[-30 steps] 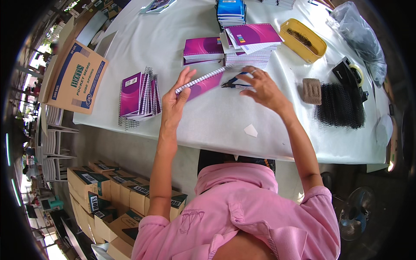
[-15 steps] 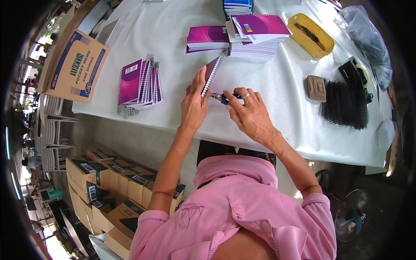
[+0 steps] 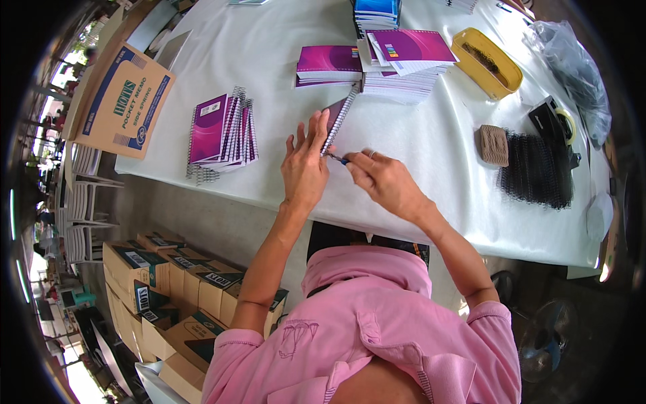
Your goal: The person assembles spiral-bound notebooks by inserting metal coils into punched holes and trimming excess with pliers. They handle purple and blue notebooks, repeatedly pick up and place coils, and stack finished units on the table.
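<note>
My left hand [image 3: 306,168] steadies a spiral notebook [image 3: 338,114] on edge over the white-covered table, its palm and fingers against the cover. The notebook's wire spine faces right, and its lower end is nearest to me. In my right hand [image 3: 387,180] is a pair of pliers [image 3: 338,159], gripped with the fingers curled round the handles. The pliers' jaws meet the lower end of the spine; whether they have closed on the wire is too small to tell. Purple spiral notebooks [image 3: 208,131] lie in an overlapping pile to the left.
Beyond the hands stand stacks of purple booklets [image 3: 330,59] and blue notebooks [image 3: 377,8]. On the right are a yellow tray [image 3: 509,82] of small dark pieces, a brown block [image 3: 493,145], black coils [image 3: 531,168] and a tape dispenser [image 3: 546,116]. A carton [image 3: 121,101] stands at left.
My right hand has turned and closed more round the pliers, so their handles are now mostly hidden. My left fingers have shifted on the notebook's cover. The whole view has moved slightly.
</note>
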The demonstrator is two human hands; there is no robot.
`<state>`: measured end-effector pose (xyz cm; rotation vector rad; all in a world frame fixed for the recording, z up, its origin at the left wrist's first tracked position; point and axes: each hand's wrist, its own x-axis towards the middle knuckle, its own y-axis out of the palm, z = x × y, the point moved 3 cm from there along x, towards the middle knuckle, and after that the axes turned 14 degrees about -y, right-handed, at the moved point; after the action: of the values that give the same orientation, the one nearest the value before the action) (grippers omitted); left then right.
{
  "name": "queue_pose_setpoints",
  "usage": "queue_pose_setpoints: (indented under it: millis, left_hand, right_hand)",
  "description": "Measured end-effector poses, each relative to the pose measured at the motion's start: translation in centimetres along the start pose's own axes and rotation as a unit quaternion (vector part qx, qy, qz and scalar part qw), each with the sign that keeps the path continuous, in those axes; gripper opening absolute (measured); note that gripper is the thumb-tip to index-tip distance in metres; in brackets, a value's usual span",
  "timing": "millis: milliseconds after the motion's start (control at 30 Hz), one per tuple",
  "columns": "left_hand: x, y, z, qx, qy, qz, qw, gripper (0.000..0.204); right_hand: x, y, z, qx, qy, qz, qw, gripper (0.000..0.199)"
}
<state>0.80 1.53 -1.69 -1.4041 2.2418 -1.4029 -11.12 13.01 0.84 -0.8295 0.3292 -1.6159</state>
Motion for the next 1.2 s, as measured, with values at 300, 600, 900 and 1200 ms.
queue_pose_setpoints:
  millis: [300,600,900,1200]
  left_hand:
    - [2.7,-8.9,0.3,0.117,0.059,-0.171,0.977,0.073]
    - [2.9,-15.9,9.3,0.213,-0.074,0.098,0.969,0.084]
    - [2.8,-8.6,1.9,-0.138,0.031,0.085,0.986,0.056]
    - [12.4,1.8,-0.4,0.024,0.070,-0.035,0.997,0.067]
  right_hand:
    - [1.3,-3.4,-2.6,-0.053,-0.051,-0.009,0.997,0.025]
    - [3.8,-7.3,-1.7,-0.307,-0.122,-0.195,0.924,0.030]
    - [6.4,-10.8,-5.6,-0.425,-0.155,-0.141,0.880,0.032]
    - [6.3,-10.4,-2.8,-0.424,-0.202,-0.229,0.852,0.031]
